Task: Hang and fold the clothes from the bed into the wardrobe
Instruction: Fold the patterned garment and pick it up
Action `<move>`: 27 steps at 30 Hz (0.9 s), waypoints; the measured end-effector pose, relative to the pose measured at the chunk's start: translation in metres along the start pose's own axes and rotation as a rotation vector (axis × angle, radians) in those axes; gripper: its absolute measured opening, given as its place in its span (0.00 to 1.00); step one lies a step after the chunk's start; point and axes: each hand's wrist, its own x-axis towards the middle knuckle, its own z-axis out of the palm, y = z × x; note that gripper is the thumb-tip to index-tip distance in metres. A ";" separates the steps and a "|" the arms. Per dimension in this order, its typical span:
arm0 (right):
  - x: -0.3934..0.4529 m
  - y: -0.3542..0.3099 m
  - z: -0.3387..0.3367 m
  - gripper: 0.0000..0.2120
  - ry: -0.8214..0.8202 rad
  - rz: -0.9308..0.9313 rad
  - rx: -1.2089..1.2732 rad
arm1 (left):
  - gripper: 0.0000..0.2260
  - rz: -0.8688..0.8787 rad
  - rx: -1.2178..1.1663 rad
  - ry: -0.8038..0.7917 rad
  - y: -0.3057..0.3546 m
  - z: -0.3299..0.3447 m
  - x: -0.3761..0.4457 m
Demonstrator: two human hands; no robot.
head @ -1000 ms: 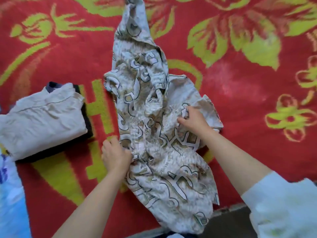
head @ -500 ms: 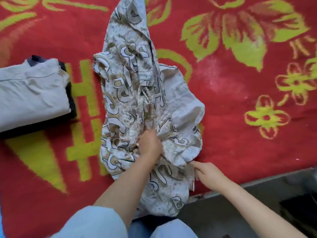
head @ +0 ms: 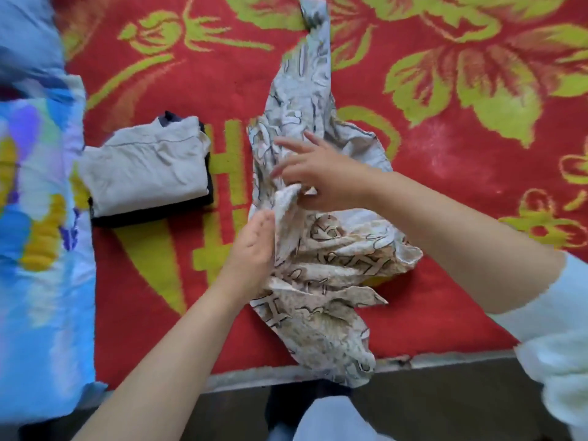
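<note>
Head cam, looking down, close over bed (head: 445, 192)

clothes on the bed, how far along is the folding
Done: a beige garment lies folded on a folded dark garment on the red blanket. In hand: the patterned shirt is still bunched; the left hand and right hand touch its folds. Left: finish folding it and move everything to the wardrobe, which is not in view.
</note>
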 end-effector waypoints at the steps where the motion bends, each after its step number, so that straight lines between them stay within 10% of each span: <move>1: 0.002 -0.009 -0.010 0.05 -0.045 0.043 0.021 | 0.18 -0.008 0.059 -0.001 0.008 -0.008 -0.005; 6: -0.026 -0.079 -0.041 0.18 0.092 0.198 0.167 | 0.09 -0.096 0.846 0.195 0.006 -0.062 -0.046; 16: -0.201 -0.244 -0.084 0.01 0.390 0.275 0.418 | 0.13 0.064 0.354 0.780 0.047 -0.086 -0.195; 22: -0.339 -0.326 -0.089 0.02 0.598 0.301 0.634 | 0.08 0.147 0.171 0.268 0.095 -0.091 -0.325; 27: -0.409 -0.344 -0.086 0.05 0.424 0.490 0.566 | 0.09 -0.101 0.756 -0.228 0.163 -0.093 -0.394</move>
